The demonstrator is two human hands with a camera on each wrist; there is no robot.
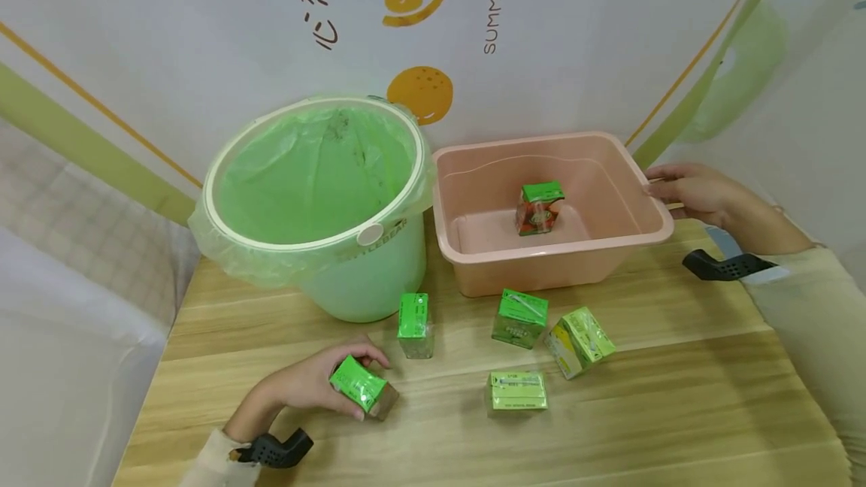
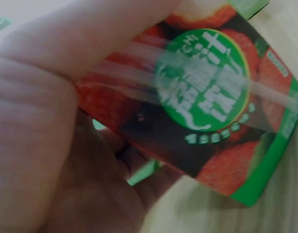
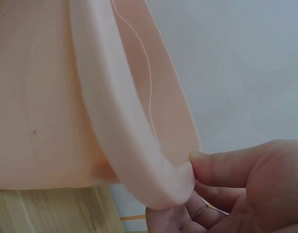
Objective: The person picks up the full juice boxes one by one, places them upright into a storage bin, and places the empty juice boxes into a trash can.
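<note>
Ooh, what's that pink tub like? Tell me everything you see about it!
The pink tub is a rectangle with rounded corners, sloping walls and a wide rim. It looks like smooth plastic. Its top is open, and a thin line runs along the inside wall. It stands on the wooden table, to the right of the green bucket. One small box with a green top sits inside. The right hand pinches its rim at the right end.

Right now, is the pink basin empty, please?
Not empty: the head view shows one green-topped carton sitting inside the pink basin.
</note>
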